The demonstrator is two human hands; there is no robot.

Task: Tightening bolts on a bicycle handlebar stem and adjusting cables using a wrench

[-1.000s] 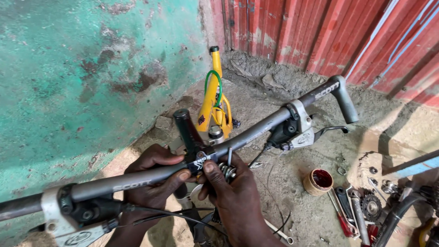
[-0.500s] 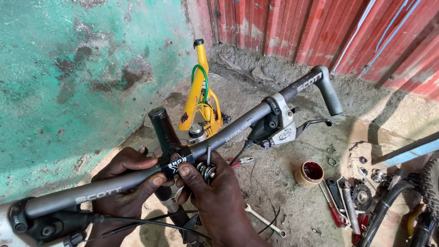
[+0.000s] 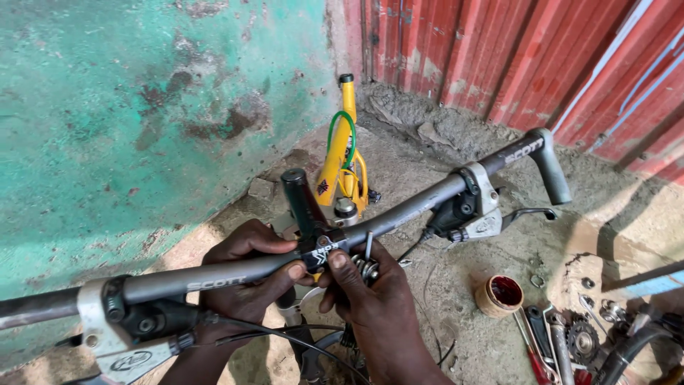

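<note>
Nearest to us, our left hand [image 3: 246, 274] wraps around the grey handlebar [image 3: 214, 271] from the wall side, fingers curled shut on the bar and the thumb pressed on it beside the black stem clamp [image 3: 320, 251]. Our right hand [image 3: 370, 299] comes up from below, fingers partly closed on a small metal tool [image 3: 368, 246] that stands upright against the clamp, with the thumb tip resting on the clamp itself. The bar runs across the view from lower left to upper right. At its near end sits 1 silver and black brake lever and shifter [image 3: 135, 331], with black cables [image 3: 285, 339] trailing under our wrists. On the dirt floor to the right lie a small round tin [image 3: 499, 296], screwdrivers [image 3: 534, 342] and a toothed sprocket [image 3: 583, 339]. Farther off, the second shifter [image 3: 474, 210] sits near the bar's black grip [image 3: 552, 167]. Beyond the clamp a yellow bicycle frame [image 3: 342, 164] stands by the green wall [image 3: 142, 107] and the red corrugated sheet [image 3: 499, 57].
</note>
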